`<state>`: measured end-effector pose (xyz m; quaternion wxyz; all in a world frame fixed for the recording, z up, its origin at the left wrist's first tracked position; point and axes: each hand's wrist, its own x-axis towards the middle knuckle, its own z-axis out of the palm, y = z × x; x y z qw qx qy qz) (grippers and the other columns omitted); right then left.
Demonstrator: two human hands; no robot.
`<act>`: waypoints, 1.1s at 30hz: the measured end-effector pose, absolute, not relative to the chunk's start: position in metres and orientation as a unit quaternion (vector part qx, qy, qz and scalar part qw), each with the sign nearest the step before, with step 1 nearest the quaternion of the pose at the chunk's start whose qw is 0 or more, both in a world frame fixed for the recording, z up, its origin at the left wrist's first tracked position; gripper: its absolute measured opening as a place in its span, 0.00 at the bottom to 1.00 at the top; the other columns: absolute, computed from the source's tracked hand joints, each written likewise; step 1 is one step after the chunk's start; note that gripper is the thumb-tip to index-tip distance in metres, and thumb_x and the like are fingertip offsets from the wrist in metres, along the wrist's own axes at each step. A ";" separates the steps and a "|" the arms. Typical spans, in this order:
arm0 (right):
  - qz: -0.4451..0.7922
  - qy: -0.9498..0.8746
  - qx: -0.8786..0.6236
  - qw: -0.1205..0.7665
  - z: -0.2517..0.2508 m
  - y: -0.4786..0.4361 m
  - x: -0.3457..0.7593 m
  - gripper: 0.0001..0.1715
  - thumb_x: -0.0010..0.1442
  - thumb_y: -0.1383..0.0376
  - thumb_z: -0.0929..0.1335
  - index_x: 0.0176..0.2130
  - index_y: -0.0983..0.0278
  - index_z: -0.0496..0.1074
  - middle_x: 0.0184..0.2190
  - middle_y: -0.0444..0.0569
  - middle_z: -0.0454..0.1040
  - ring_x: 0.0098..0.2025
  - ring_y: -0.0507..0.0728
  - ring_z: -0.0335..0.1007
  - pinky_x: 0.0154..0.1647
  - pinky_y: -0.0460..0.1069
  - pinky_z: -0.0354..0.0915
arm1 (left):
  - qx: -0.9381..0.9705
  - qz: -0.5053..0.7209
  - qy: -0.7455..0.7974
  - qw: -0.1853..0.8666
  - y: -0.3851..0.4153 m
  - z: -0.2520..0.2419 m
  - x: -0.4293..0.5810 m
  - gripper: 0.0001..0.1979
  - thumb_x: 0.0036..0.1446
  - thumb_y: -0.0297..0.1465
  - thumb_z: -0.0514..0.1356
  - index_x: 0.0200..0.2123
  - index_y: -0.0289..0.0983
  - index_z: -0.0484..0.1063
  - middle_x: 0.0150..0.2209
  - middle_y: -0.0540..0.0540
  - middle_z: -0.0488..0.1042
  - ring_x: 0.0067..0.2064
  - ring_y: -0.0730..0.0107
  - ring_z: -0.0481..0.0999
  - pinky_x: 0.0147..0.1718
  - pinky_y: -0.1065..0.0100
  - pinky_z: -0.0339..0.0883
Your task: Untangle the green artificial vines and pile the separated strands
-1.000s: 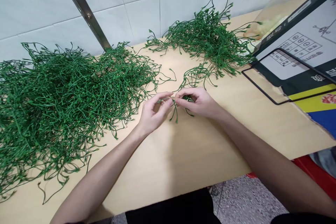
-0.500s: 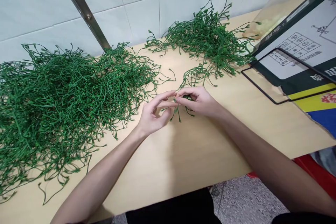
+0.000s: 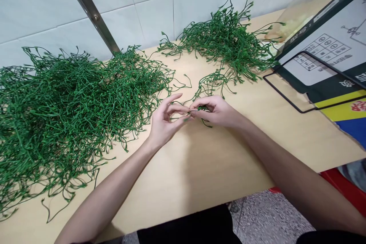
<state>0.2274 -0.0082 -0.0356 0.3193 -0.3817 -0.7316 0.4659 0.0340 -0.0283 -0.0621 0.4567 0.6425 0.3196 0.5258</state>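
Thin green plastic stems (image 3: 204, 109) with small forked tips are bunched in my right hand (image 3: 222, 113), thumb and fingers closed around them. My left hand (image 3: 162, 126) meets it fingertip to fingertip, its thumb and middle finger pinching the stems' end while the index finger is raised. The fingers hide much of the bunch. A large tangled pile of green stems (image 3: 80, 110) spreads over the table to the left. Behind my right hand, a smaller heap of stems (image 3: 228, 42) lies near the wall, with a few looser strands trailing toward my hands.
At the right, a printed cardboard box (image 3: 320, 61) stands with a black wire frame (image 3: 286, 97) against it and a clear jar (image 3: 300, 4) behind. A metal post (image 3: 95, 18) rises before the tiled wall (image 3: 200, 4). The wooden table (image 3: 160, 190) ends near my body.
My left index finger has lifted away, and its thumb has closed in to pinch at the right fingertips. Stem tips that hung below the hands are now mostly out of sight. The heaps are unchanged.
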 end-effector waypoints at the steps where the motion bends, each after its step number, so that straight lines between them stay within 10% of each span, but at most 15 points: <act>1: 0.468 -0.730 -0.384 0.318 -0.036 -0.008 0.227 0.13 0.59 0.58 0.69 0.30 0.65 0.77 0.27 0.48 0.77 0.30 0.54 0.69 0.31 0.49 0.64 | 0.639 0.518 0.325 0.466 -0.028 -0.062 0.034 0.29 0.52 0.27 0.69 0.57 0.42 0.66 0.38 0.48 0.80 0.41 0.70 0.81 0.44 0.65 0.76; 20: 0.404 -0.775 -0.347 0.341 -0.041 -0.010 0.223 0.08 0.58 0.66 0.68 0.29 0.63 0.76 0.27 0.46 0.76 0.31 0.53 0.70 0.34 0.48 0.64 | 0.583 0.524 0.397 0.477 -0.029 -0.056 0.037 0.22 0.53 0.29 0.68 0.50 0.39 0.66 0.32 0.51 0.73 0.37 0.74 0.77 0.36 0.72 0.75; 27: 0.377 -0.768 -0.365 0.366 -0.041 -0.010 0.223 0.09 0.61 0.61 0.69 0.32 0.62 0.78 0.32 0.50 0.78 0.36 0.56 0.73 0.40 0.52 0.67 | 0.608 0.576 0.476 0.269 -0.025 -0.059 0.033 0.14 0.60 0.30 0.62 0.50 0.41 0.70 0.51 0.44 0.75 0.57 0.64 0.72 0.60 0.57 0.64; 33: 0.375 -0.748 -0.374 0.401 -0.042 -0.008 0.223 0.14 0.59 0.55 0.71 0.32 0.62 0.80 0.33 0.52 0.78 0.37 0.57 0.73 0.42 0.54 0.69 | 0.643 0.546 0.524 0.119 -0.029 -0.053 0.032 0.06 0.58 0.30 0.64 0.40 0.42 0.75 0.44 0.46 0.76 0.52 0.60 0.70 0.55 0.55 0.60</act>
